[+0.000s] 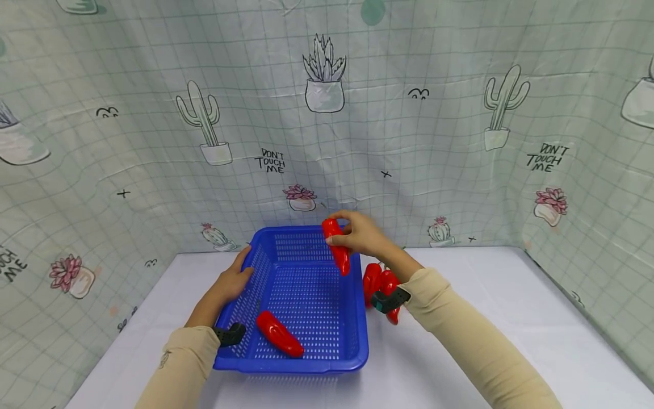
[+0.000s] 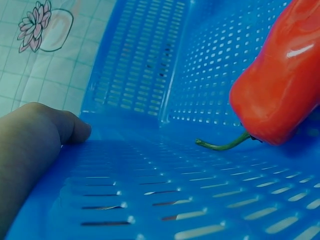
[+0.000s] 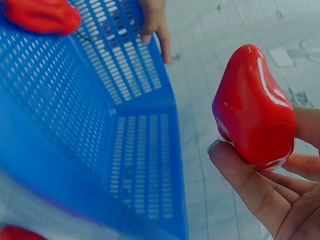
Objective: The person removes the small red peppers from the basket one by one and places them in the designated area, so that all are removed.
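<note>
My right hand (image 1: 361,234) pinches a red pepper (image 1: 337,250) between thumb and fingers, above the right rim of a blue plastic basket (image 1: 306,295). In the right wrist view that pepper (image 3: 255,112) points its tapered end toward the camera. My left hand (image 1: 233,279) grips the basket's left rim; its thumb (image 2: 72,127) lies over the edge in the left wrist view. Another red pepper (image 1: 280,334) lies on the basket floor near the front, its green stem (image 2: 225,145) showing in the left wrist view.
Right of the basket, more red peppers (image 1: 372,281) lie on the white table (image 1: 460,318), partly hidden behind my right wrist. A grid-patterned cloth (image 1: 368,142) with cactus drawings hangs behind and at both sides.
</note>
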The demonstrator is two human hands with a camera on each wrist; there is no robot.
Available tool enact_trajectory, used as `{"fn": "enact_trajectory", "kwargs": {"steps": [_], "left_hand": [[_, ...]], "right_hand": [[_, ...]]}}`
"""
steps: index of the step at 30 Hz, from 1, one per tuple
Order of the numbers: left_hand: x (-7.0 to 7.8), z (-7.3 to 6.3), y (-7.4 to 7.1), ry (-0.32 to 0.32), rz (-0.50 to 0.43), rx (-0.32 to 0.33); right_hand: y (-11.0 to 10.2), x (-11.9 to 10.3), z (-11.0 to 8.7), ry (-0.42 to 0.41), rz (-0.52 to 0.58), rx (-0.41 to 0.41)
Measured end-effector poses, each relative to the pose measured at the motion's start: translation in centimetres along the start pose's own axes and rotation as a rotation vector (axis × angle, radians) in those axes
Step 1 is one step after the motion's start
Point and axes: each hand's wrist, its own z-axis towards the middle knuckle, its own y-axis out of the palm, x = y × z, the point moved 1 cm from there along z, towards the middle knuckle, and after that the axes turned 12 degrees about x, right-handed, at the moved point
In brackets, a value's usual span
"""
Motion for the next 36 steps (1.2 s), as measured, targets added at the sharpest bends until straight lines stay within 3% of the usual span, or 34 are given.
{"fn": "enact_trajectory", "kwargs": {"steps": [15,36], "left_hand": [[0.2,0.1,0.1,-0.008,0.007,-0.014],[0.1,0.1,0.2,-0.006,0.003,-0.009]], "right_hand": [[-4.6,3.7,-1.3,0.056,0.010,0.070],[-6.1,7.3,-2.7,0.057,-0.070,0.107]]}}
